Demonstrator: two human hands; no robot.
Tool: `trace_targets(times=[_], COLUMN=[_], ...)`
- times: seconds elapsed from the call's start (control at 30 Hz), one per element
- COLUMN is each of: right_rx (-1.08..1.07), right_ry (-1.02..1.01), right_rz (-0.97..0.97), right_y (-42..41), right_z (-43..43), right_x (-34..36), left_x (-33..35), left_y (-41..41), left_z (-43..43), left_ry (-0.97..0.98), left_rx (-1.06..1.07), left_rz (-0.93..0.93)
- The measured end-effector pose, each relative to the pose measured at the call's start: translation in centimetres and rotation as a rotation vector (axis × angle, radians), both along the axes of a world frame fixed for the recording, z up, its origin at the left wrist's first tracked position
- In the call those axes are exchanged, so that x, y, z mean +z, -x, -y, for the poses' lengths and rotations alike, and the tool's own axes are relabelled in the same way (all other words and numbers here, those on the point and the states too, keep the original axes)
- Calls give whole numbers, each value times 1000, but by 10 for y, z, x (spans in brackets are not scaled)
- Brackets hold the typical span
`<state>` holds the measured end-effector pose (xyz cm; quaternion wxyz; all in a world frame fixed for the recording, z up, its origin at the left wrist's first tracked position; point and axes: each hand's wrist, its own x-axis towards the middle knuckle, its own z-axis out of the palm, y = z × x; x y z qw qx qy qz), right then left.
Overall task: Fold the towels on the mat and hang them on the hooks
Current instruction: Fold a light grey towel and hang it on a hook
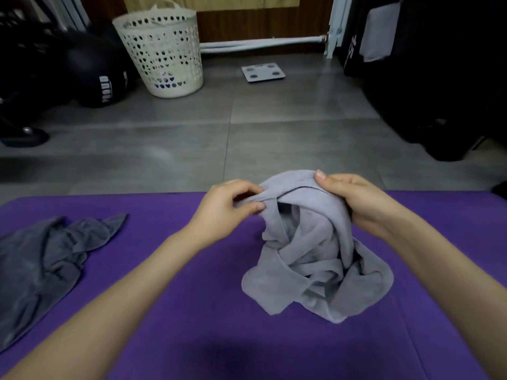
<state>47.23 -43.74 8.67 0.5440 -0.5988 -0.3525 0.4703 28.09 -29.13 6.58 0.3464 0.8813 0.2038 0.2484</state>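
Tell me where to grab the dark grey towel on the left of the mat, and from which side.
Pinch the pointed corner of the dark grey towel that juts toward the middle of the purple mat. It lies flat and free there, while the rest is bunched in folds. Best come from the right, over bare mat.

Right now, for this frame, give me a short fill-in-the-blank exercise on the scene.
The left hand and right hand grip the light grey towel over the ____ mat.
The dark grey towel lies crumpled at the mat's ____ side.
The white laundry basket stands on the ____.
Missing: purple, left, floor.
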Motion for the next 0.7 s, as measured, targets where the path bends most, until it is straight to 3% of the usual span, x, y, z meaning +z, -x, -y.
trace_targets(times=[0.1, 0.2, 0.33, 0.47, 0.7], right_rx=[35, -65, -197, -306, -330], right_ry=[10, 79, -62, -209, -104], right_rz=[202, 578, 902, 802, 651], right_y=[-13, -15, -4, -6, -25], right_z=[2, -2, -12, -28, -32], right_x=[7, 1, 3, 22, 23], left_x=[41, 88, 148, 206, 239], left_y=[-2, -10, -24, -32, -21], left_z=[-12, -22, -27, -32, -48], left_ry=[11, -168, -341, -397, -579], left_rx=[-40, -89, -65, -76, 8], left_rz=[-80, -188, -277, -244, -289])
